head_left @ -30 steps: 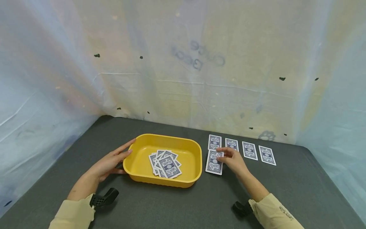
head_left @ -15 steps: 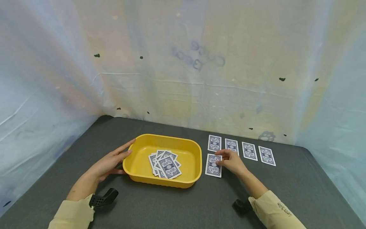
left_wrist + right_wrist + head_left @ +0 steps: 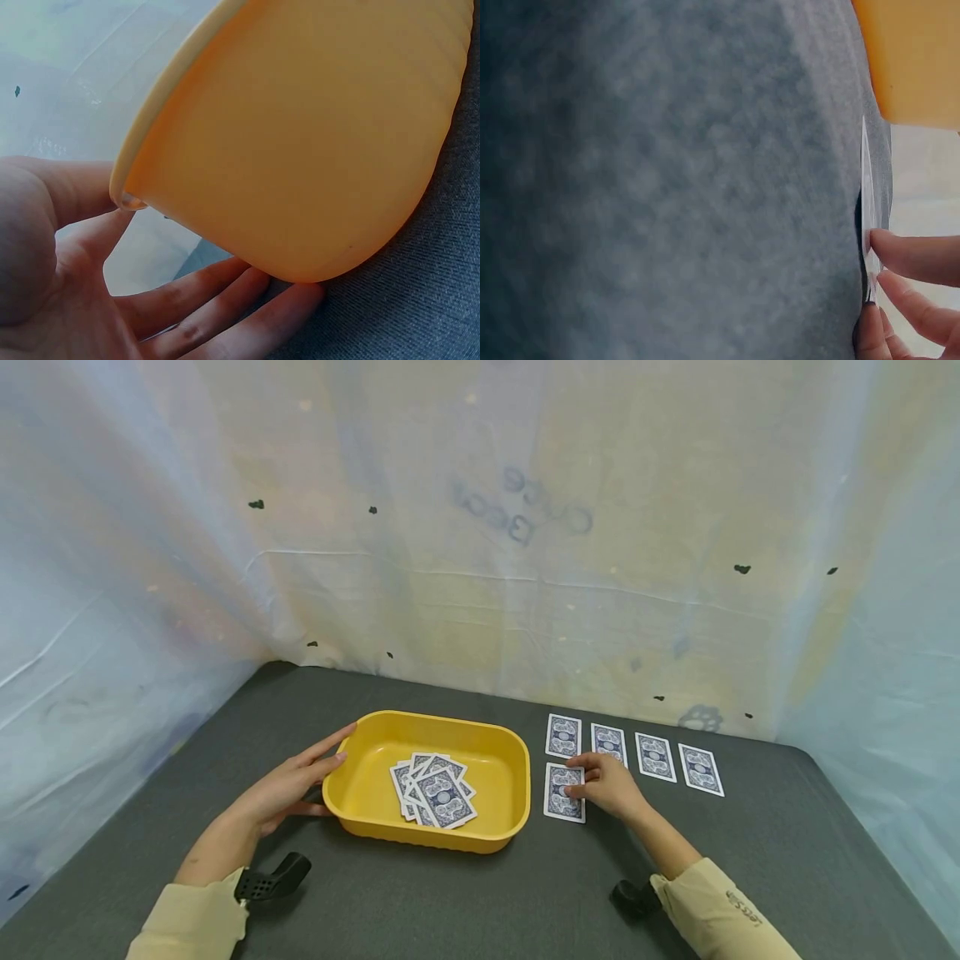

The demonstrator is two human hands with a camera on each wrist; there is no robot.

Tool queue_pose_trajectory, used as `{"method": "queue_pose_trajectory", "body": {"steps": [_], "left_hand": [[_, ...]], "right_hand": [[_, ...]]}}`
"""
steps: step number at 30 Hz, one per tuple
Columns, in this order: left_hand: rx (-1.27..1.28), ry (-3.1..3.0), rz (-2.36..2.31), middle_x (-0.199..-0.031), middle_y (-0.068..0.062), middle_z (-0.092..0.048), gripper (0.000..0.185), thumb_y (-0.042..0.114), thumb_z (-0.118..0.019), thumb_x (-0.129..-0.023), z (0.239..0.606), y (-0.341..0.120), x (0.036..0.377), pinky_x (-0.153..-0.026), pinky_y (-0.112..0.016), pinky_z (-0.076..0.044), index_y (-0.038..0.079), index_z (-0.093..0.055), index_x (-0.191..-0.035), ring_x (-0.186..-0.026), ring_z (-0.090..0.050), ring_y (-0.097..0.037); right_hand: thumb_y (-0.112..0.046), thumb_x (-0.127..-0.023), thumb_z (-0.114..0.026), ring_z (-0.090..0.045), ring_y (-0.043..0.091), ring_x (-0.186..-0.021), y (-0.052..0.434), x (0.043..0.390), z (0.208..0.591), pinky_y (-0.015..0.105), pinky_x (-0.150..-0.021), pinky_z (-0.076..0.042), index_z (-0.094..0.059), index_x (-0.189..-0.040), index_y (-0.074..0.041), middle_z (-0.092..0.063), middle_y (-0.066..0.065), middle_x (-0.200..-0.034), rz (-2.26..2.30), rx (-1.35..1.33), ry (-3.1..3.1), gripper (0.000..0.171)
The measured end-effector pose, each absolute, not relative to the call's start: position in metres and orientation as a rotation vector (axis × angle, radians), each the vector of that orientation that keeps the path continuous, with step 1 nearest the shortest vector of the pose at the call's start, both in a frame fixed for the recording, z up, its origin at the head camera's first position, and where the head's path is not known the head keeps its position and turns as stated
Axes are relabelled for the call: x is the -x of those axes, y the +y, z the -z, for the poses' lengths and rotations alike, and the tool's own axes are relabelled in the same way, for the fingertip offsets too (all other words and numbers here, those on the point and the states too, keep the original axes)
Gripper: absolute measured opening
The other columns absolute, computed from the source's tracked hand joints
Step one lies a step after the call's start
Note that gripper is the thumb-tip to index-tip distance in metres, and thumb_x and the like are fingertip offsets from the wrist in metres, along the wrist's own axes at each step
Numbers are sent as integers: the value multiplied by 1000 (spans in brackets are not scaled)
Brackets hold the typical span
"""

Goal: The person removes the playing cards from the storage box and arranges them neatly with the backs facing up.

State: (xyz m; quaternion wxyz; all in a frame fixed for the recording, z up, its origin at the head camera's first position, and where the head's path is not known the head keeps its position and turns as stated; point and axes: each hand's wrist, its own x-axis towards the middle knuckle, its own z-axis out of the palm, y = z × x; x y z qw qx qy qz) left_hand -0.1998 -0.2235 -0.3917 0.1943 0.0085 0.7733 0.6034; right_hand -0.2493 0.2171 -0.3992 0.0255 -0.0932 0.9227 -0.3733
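Through the head camera I see the left hand (image 3: pixel 281 789) holding the left end of the yellow tray (image 3: pixel 491 760); my left wrist view puts its thumb at the rim and other fingertips low against the outer wall. The right hand (image 3: pixel 611 785), fingers bent, pinches the right-hand edge of a patterned card (image 3: pixel 558 795), just to the right of the tray. From the right wrist I see that card nearly edge-on, close to the dark bench (image 3: pixel 420 906); I can't tell whether it lies fully flat.

Beyond it runs a row of four cards (image 3: pixel 656 757), backs up and spaced apart; the right hand hides the near edge of the second from the left. Inside the tray I see an overlapping pile of cards (image 3: pixel 442 793), also backs up. Pale sheeting (image 3: pixel 480 527) hangs behind the bench.
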Motion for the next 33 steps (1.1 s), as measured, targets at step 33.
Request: {"method": "queue_pose_trajectory", "body": {"steps": [33], "left_hand": [[-5,2182,-1674,-161,-17,-2,67,51,-46,-98,391,-222,200,-87,-49,-52,38,-12,-154,-141,-21,-45]], "right_hand": [[-16,-86,-72,-62,27,-97,177,246,363,34,-81,-54,-66,-115,-1,-66,17,-109,1471,143,2746,33]]}}
